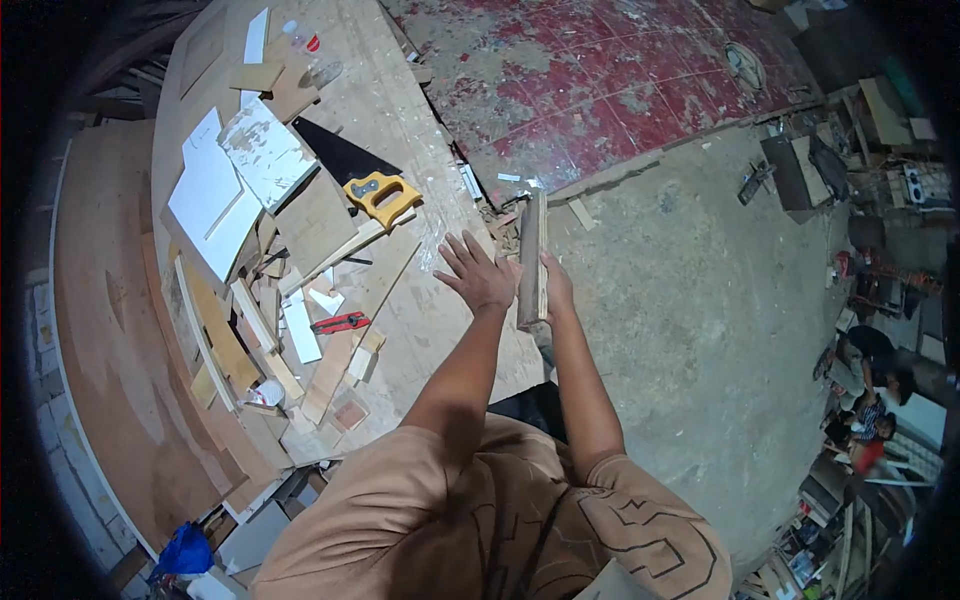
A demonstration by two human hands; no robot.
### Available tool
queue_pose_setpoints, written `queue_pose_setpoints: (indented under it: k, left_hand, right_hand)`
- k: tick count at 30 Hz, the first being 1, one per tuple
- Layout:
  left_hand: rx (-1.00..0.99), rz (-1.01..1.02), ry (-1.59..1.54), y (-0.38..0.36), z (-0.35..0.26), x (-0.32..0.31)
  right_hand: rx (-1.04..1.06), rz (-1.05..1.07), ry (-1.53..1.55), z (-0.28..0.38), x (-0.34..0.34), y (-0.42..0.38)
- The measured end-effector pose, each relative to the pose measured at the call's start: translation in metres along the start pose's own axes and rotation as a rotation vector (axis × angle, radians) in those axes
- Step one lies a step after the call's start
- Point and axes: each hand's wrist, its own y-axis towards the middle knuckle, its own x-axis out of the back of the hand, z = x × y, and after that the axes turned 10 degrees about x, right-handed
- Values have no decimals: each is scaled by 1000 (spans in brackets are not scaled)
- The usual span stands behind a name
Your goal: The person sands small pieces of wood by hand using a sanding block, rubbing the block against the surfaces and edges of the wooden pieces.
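My right hand (558, 287) grips a narrow wooden board (532, 258) from its right side, fingers mostly hidden behind it. The board has a dark brown face and a pale layered edge, and it stands along the right edge of the worktable (420, 120). My left hand (476, 277) is open with fingers spread over the tabletop, its thumb side right by the board. Farther up the table lies a handsaw with a yellow handle (383, 200) and a dark blade. A red utility knife (340, 323) rests left of my left forearm.
White sheets (210, 195), wood strips (255, 315) and a small white container (268, 392) clutter the table's left side. A clear bottle (293, 33) stands at the far end. Concrete floor (680, 300) extends right, below a red tiled platform (600, 90). People (870, 370) are among piled items at far right.
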Motion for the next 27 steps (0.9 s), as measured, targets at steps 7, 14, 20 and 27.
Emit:
queue_pose_setpoints:
  k: [7,14,20,27]
  left_hand:
    - [40,31,-21,1,-4,3]
    - [57,40,144,7,-4,-11]
    - [49,46,77,6,-5,-6]
    - [19,25,41,7,-2,-9]
  right_hand:
    - [439,421,-713,-1,28,-6]
    - [340,569,-649,-5,90,-35]
    - [257,497,-598,-27,38,19]
    - [435,231,-449,-37,27,27]
